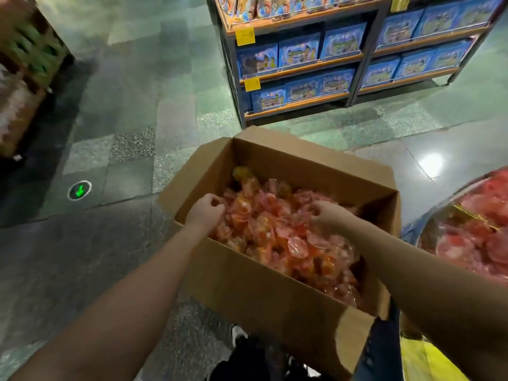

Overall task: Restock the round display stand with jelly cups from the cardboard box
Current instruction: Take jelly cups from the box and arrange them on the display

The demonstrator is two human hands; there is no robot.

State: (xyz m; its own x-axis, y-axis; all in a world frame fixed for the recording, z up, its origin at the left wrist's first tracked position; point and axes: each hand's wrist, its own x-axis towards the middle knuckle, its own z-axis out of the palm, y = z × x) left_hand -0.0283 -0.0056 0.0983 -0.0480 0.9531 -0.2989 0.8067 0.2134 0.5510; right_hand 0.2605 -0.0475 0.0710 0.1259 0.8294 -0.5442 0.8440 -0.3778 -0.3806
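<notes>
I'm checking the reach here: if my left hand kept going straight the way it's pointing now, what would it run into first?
Most likely the jelly cups: the left hand is already at the heap's edge inside the cardboard box, fingers curled toward it. Depth is hard to judge.

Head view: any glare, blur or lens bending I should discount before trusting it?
Head view: a bright glare spot on the floor right of the cardboard box; the left-edge shelves are smeared; the blue-box shelf unit leans from wide-angle distortion; the jelly cups look soft, single cups hard to separate.
</notes>
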